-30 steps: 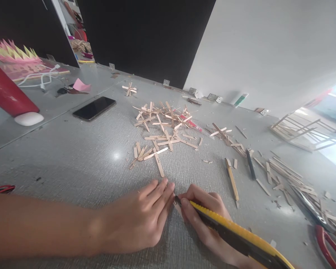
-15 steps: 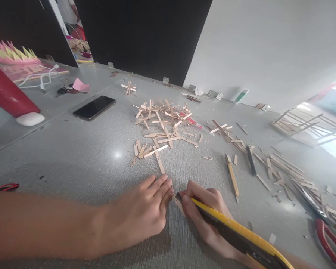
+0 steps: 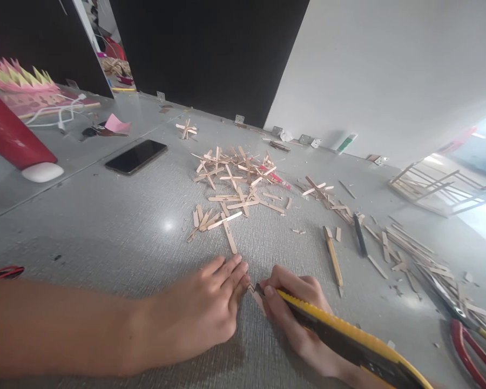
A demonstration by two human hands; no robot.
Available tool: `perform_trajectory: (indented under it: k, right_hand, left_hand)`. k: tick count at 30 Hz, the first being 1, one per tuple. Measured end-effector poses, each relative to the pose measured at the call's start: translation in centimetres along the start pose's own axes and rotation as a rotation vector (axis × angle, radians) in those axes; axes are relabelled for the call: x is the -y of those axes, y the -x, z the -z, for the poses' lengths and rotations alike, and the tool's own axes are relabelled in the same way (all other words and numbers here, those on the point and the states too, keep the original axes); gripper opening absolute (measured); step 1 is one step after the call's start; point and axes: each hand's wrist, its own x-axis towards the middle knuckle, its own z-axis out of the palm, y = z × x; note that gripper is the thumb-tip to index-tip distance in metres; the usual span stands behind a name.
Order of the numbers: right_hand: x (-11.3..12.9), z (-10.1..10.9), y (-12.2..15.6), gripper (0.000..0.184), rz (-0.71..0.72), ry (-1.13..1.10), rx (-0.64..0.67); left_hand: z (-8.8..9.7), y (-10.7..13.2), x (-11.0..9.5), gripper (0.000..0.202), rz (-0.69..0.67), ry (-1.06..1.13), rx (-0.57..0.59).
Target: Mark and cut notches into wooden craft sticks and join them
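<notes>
In the head view my right hand [image 3: 294, 308] grips a yellow-and-black utility knife [image 3: 340, 329], its blade end at a small popsicle stick [image 3: 257, 300] with dark line markings. My left hand [image 3: 214, 302] holds that stick down on the table, fingers close together; its far end is hidden beneath them. Just past my left fingertips lies another popsicle stick [image 3: 229, 235], crossed by a paler one. Behind them is a pile of popsicle sticks [image 3: 235, 170], several joined into star shapes.
Right of my hands lie a wooden-handled craft knife [image 3: 333, 256], a dark-handled blade [image 3: 360, 235], stick scraps [image 3: 409, 240] and red-handled pliers [image 3: 467, 346]. A phone [image 3: 136, 156] and a red cylinder [image 3: 12, 127] are at the left. A stick frame [image 3: 433, 183] stands far right.
The knife tip stays at the marked stick, with only a very slight shift of the right hand. The view has tilted a little; a person in the far gap is no longer visible.
</notes>
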Motion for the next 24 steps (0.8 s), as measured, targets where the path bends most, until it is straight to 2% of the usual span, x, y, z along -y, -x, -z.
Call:
perform_trajectory:
  k: [5, 10, 18, 24]
  right_hand:
    - [0.4, 0.0, -0.3, 0.030, -0.011, -0.035, -0.035]
    - [0.3, 0.0, -0.5, 0.027, -0.012, -0.056, -0.005]
    - [0.4, -0.4, -0.3, 0.025, 0.056, 0.093, -0.022]
    - [0.8, -0.1, -0.7, 0.026, 0.114, 0.062, 0.026]
  left_hand:
    - [0.0, 0.0, 0.1, 0.041, -0.007, -0.011, -0.015]
    - [-0.1, 0.2, -0.1, 0.040, -0.012, -0.017, -0.028]
    - [0.2, -0.3, -0.6, 0.043, 0.035, -0.029, 0.009]
    - [0.2, -0.5, -0.9, 0.042, 0.046, -0.059, -0.016]
